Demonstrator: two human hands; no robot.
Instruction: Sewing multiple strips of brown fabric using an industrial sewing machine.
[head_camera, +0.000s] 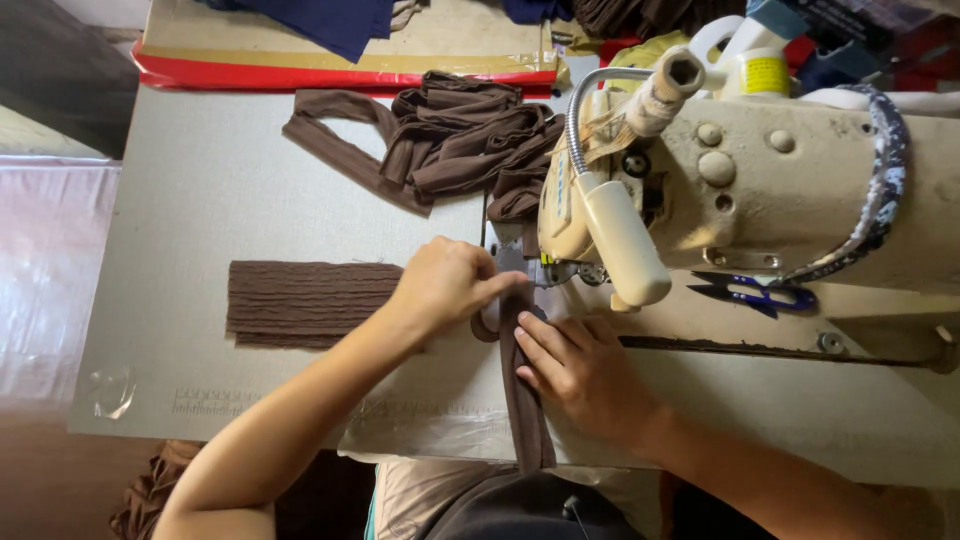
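A: Where is the strip (522, 390)?

B: On the worktop (200, 200), running from the needle area of the sewing machine (760, 190) toward six o'clock and off the near edge. It is narrow, brown and folded along its length.

A: And the hands?

B: The left hand (450, 285) sits at about ten o'clock from the strip's top end, its grip closed, fingertips pinching the fabric just before the presser foot. The right hand (580, 370) lies at three o'clock of the strip, fingers flat and nearly open, pressing its edge to the worktop rather than clasping it.

A: How far along does it look?

B: Early on this piece, I judge. Only the top end is at the needle; nearly the whole length lies in front of it, unfed. At twelve o'clock a pile of brown strips (465, 140) is heaped behind the machine; whether they are stitched I cannot tell. A ribbed brown panel (305, 300) lies flat at nine o'clock, untouched.

A: Anything else?

B: Blue snips (750, 292) on the machine bed at three o'clock.
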